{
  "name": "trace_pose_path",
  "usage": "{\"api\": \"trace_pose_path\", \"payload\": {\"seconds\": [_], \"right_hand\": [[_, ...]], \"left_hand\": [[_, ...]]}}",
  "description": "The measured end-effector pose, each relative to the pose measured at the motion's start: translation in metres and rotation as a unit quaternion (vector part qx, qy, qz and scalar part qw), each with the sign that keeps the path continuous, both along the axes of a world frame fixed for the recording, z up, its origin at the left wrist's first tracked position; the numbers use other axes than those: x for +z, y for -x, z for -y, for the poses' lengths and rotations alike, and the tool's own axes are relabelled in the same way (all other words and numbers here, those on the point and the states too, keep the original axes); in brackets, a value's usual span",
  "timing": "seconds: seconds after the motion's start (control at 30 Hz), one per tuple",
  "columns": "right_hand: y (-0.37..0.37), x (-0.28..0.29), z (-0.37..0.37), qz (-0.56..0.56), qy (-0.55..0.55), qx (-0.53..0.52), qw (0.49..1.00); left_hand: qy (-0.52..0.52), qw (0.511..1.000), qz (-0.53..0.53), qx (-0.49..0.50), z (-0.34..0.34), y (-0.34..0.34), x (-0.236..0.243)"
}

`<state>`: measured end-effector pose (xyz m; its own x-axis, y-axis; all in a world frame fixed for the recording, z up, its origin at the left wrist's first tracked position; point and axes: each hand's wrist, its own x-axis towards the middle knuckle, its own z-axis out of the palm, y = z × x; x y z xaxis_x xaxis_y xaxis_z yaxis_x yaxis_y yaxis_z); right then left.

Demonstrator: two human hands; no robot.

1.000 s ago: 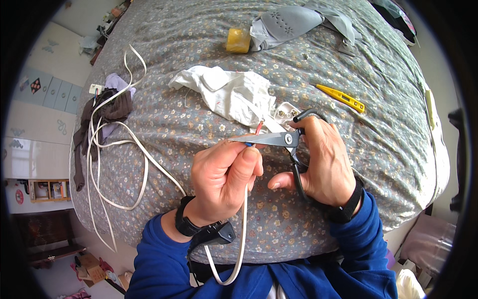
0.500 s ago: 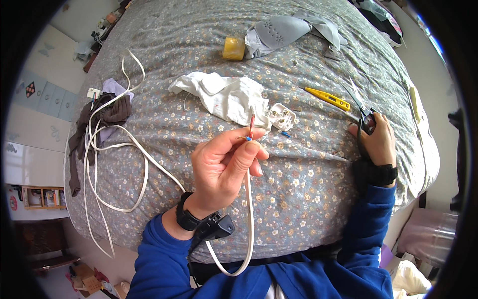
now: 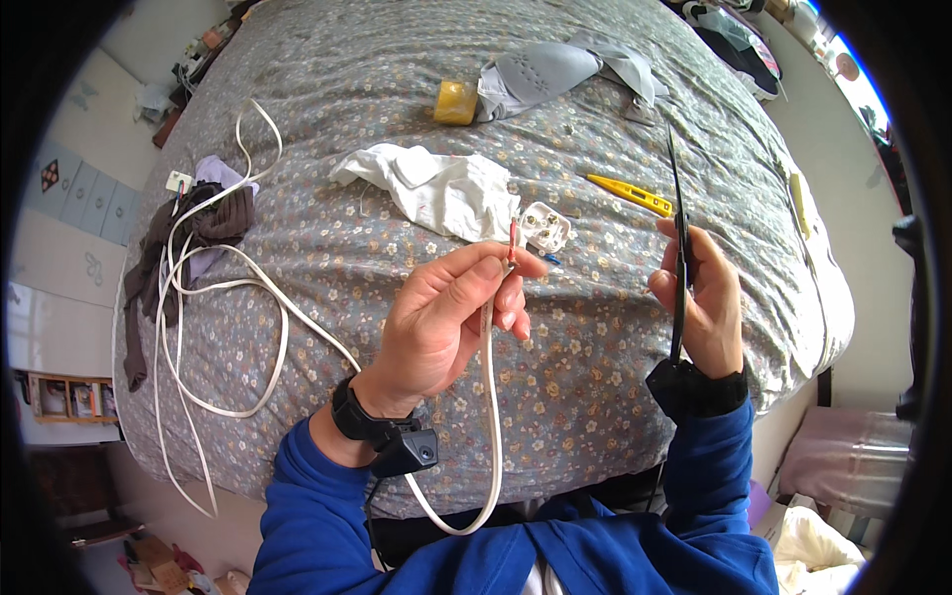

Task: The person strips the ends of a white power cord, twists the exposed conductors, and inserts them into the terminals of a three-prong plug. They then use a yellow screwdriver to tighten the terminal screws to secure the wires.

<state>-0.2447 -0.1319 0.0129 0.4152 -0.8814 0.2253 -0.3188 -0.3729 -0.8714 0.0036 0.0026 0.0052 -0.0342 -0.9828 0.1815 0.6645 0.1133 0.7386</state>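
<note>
My left hand (image 3: 436,322) pinches the end of a white cable (image 3: 494,416) between thumb and fingers; a red wire (image 3: 513,236) stands up from the pinch. My right hand (image 3: 716,307) is raised above the bed and grips black-handled scissors (image 3: 681,248), seen nearly edge-on with the blades upward. Beyond the left fingertips lies a white plug or socket housing (image 3: 545,228) with metal parts showing inside. A small blue piece (image 3: 552,260) sits beside it. Near the scissors rests a yellow pen-shaped tester (image 3: 631,195).
The bed has a grey floral cover (image 3: 585,416). A crumpled white cloth (image 3: 426,188) lies behind my left hand. Farther back are a yellow tape roll (image 3: 455,103) and a grey cloth (image 3: 540,77). Cable loops run left, near a brown garment (image 3: 220,220) and a white connector (image 3: 178,182).
My right hand has lifted the scissors off the bed and brought them left, turning them edge-on. The left fingers have shifted on the cable end, and the blue wire no longer shows there.
</note>
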Motion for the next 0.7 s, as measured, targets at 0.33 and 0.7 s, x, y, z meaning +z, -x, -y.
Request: {"api": "trace_pose_path", "payload": {"seconds": [0.33, 0.7], "right_hand": [[-0.025, 0.003, -0.039, -0.067, 0.082, 0.049, 0.993], [-0.063, 0.009, -0.066, -0.184, 0.183, 0.084, 0.962]], "left_hand": [[0.066, 0.817, 0.421, 0.388, 0.003, -0.008, 0.003], [0.153, 0.603, 0.615, 0.485, 0.005, -0.022, 0.007]]}}
